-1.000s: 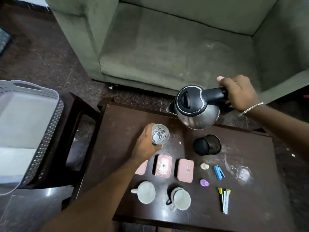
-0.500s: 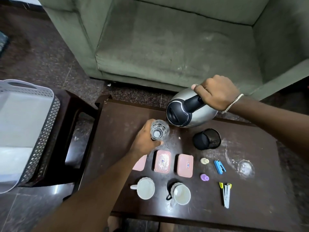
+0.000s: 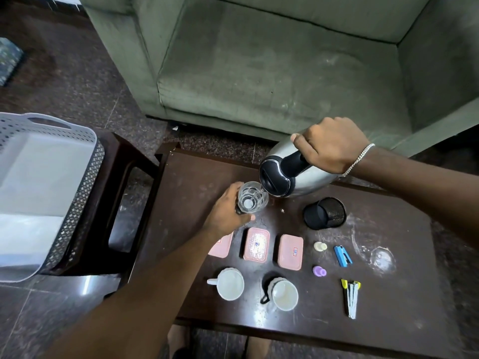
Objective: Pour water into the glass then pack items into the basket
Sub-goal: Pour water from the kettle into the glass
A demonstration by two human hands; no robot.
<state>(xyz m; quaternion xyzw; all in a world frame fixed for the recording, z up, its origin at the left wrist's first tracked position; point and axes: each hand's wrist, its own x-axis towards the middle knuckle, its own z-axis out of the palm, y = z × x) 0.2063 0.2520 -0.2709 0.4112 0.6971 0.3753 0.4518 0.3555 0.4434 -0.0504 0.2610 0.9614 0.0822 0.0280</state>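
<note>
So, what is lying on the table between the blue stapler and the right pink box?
In the head view, two small caps: a cream cap and a purple cap, between the blue stapler and pink box.

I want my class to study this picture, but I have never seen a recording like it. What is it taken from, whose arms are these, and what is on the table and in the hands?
There is no machine here. A person wears a camera on the head, looking down at their own arms. The right hand tilts a steel kettle by its black handle, spout at the rim of a glass that the left hand holds. On the dark table lie three pink boxes, two white cups, a black mesh pot and small stationery. A grey basket waits on a stand to the left.
</note>
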